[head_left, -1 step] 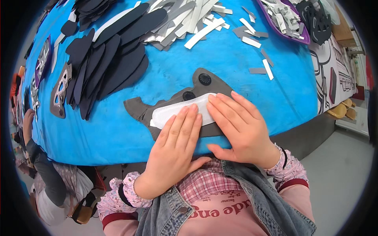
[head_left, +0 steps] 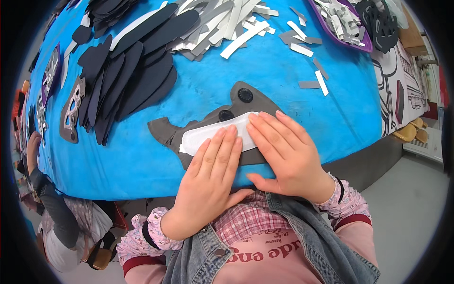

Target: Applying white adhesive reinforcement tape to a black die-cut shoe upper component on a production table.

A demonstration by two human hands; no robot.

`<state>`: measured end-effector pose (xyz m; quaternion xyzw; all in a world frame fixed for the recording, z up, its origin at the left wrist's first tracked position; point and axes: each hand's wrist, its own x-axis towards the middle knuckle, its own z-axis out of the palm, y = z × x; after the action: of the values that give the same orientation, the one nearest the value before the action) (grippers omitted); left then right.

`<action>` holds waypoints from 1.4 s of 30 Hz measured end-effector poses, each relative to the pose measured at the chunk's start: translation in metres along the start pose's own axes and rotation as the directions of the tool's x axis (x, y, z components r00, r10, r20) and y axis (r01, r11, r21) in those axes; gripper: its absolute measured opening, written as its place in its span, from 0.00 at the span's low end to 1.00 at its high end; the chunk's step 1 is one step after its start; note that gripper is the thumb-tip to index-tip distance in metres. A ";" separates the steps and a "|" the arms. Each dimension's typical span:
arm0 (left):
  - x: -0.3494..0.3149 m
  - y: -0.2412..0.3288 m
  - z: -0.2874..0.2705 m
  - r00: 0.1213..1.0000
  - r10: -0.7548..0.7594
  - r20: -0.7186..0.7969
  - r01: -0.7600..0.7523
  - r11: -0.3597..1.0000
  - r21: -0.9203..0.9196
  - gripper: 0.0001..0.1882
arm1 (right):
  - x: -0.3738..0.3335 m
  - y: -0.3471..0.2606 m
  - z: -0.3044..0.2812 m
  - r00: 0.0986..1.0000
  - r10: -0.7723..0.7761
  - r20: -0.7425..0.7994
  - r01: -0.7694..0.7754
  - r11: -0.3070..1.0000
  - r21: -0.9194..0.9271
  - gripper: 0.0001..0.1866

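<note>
Near the front edge of the blue-covered table (head_left: 118, 175) lies a flat grey shaped piece (head_left: 163, 130) with black round discs (head_left: 245, 95) on it. A long white pad (head_left: 203, 137) with rounded ends lies across this piece. My left hand (head_left: 210, 175) rests flat on the pad's middle, fingers stretched out. Beside it, my right hand (head_left: 291, 154) lies flat with its fingertips over the pad's right end, thumb spread toward me. Neither hand grips anything. My fingers hide part of the pad and the grey piece's lower right.
Dark, rounded flat pads (head_left: 123, 80) are piled at left, beside a grey piece with silvery cutouts (head_left: 72, 111). White and grey strips (head_left: 243, 39) lie heaped at the back. A purple tray (head_left: 367, 46) of strips stands back right. Another person's arm (head_left: 59, 213) is at far left.
</note>
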<state>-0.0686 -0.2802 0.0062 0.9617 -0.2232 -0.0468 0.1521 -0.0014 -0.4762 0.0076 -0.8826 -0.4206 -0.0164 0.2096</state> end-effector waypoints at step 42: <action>-0.050 -0.016 0.008 0.974 0.089 -0.206 -0.040 0.972 0.230 0.39 | -0.045 -0.014 0.024 0.935 -0.190 -0.299 0.106 0.955 -0.276 0.28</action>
<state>-0.1077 -0.2469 -0.0048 0.9642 -0.2408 0.0881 0.0670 -0.0448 -0.4920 -0.0189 -0.8530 -0.4409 -0.2301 0.1580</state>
